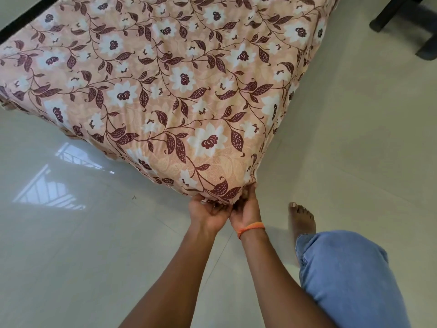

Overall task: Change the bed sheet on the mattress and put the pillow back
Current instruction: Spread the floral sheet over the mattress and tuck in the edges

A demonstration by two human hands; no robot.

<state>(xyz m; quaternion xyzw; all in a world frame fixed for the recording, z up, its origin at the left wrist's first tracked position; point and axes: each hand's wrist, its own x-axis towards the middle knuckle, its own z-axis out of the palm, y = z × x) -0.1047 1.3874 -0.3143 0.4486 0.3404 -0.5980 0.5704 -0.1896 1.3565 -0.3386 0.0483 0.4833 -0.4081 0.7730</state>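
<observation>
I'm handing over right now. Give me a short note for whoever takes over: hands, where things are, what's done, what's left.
Left hand: grips the sheet at the near corner of the mattress, fingers curled under the edge.
Right hand: grips the same corner right beside the left, fingers curled under the cloth.
The flowered sheet lies smooth over the whole top of the mattress, which sits on the floor.
Done: sheet spread and pulled over this corner.
Left: finish tucking this corner, check the other corners, which cannot be judged from here, then put the pillow back; no pillow is in view.
</observation>
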